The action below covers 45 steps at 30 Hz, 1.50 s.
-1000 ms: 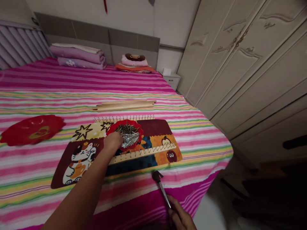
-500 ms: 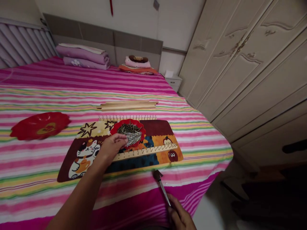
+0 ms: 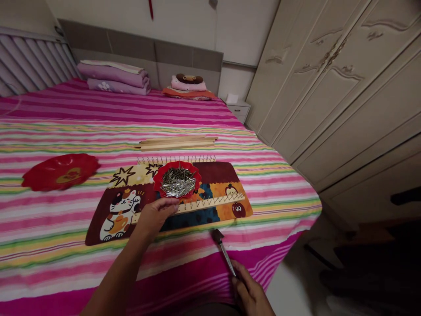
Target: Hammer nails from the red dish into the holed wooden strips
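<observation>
Fingertips pressed together, the left hand (image 3: 158, 214) has moved from the red bowl (image 3: 198, 177) to the wooden strip (image 3: 213, 202), mid-frame. At bottom, the right hand (image 3: 248, 286) still grips the hammer (image 3: 225, 253).

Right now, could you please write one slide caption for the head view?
Right hand holding a hammer, left hand near a red bowl of nails and a nail-studded wooden strip.

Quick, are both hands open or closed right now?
Left hand: can't tell whether it's fully closed or holding anything.
Right hand: closed, holding the hammer.
</observation>
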### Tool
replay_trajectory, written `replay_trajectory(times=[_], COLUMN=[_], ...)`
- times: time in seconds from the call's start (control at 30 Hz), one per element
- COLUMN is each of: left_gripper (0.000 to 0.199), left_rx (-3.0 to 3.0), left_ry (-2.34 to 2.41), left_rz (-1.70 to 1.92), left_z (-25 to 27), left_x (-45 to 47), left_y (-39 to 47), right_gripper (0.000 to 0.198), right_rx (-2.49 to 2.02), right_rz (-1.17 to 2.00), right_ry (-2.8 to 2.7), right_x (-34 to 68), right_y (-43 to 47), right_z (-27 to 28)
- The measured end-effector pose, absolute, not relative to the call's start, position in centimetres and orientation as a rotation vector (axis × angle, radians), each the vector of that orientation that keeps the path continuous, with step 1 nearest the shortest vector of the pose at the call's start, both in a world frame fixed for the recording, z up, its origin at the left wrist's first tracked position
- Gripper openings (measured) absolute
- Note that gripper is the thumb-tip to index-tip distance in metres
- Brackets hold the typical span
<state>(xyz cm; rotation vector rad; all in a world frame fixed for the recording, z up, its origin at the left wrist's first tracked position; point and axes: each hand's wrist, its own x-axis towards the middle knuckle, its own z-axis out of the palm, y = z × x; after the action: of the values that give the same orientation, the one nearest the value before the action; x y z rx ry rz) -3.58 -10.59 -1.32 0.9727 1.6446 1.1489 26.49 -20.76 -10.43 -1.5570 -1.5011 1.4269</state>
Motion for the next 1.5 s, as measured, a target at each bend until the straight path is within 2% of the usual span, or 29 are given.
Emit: replay_trajectory(times=[0.13,0.3,0.4,0.87,1.13,1.23,1.5], left_gripper=[0.03,0.035,0.031,0.024,0.019,0.017,0.019], left_rx=[1.031,0.815,0.791,1.102,1.397,1.454,1.578], left_ry=[1.775,1.766,1.776,2.045,2.175,2.188,2.202], left_rz=[1.188,1.319,1.366,1.188,1.092,1.103,1.084], left_z=[-2.4,-3.9,-4.7,-6.1,-6.1,-6.5,-6.9], left_x=[-3.2,-2.3,-1.7,-1.3,-0.9,-0.7,-0.3], left_y=[-11.4,-11.6,-11.4,-11.1,-11.1,-11.2,-11.2], right_gripper=[0.048,0.047,0.047,0.047,0.063,0.064,0.046], right_rx=[-1.554,-1.558,-1.558,-1.556,-1.47,-1.394,-1.289], right_rz=[1.41,1.423,1.423,1.433,1.746,1.798,1.663], right_ry=[-1.542,-1.577,-1.571,-1.472,-1.119,-1.153,-1.492], right_x=[26.5,26.6,26.6,26.3,23.8,21.5,17.4], right_y=[-20.8,-20.7,-20.6,-20.8,-20.1,-18.6,-15.3], right_z=[-10.5,-10.5,-10.5,-9.8,-4.9,-2.4,0.4])
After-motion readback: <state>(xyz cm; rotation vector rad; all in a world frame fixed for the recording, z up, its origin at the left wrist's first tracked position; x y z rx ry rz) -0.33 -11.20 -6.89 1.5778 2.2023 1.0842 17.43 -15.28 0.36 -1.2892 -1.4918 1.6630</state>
